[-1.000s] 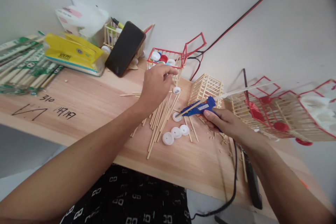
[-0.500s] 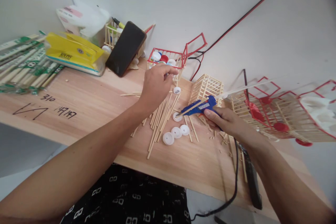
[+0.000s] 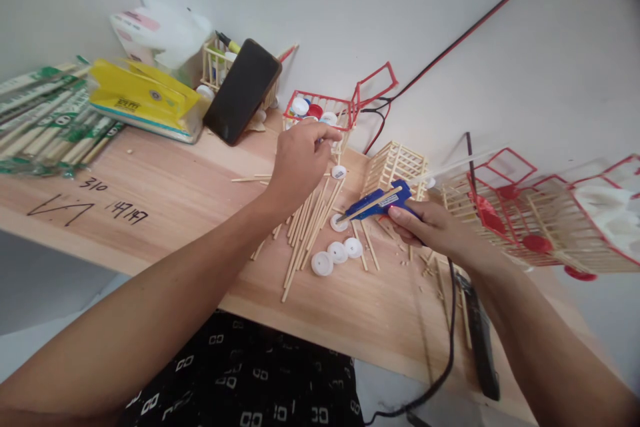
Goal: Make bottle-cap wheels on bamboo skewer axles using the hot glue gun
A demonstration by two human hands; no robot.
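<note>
My right hand [image 3: 417,220] grips a blue hot glue gun [image 3: 383,203], a clear glue stick [image 3: 460,165] jutting from its back. A thin wooden stick lies along the gun's side. Its nozzle points down into a white bottle cap [image 3: 339,222] on the table. My left hand [image 3: 306,153] hovers in front of a red-rimmed stick basket [image 3: 345,115] filled with caps. Its fingers are curled, and whatever they hold is hidden. Below it lie loose wooden sticks [image 3: 305,233] and another white cap [image 3: 339,173]. Three more white caps [image 3: 337,253] sit in a row nearer me.
A plain stick crate [image 3: 393,167] stands behind the gun; red-trimmed stick carts [image 3: 530,213] fill the right. A phone [image 3: 243,92], a yellow packet [image 3: 145,100] and wrapped stick bundles [image 3: 55,120] are at left. A black cable [image 3: 445,360] hangs over the front edge.
Both hands keep nearly the same pose, with the gun's nozzle still at the cap. The whole view has shifted very slightly.
</note>
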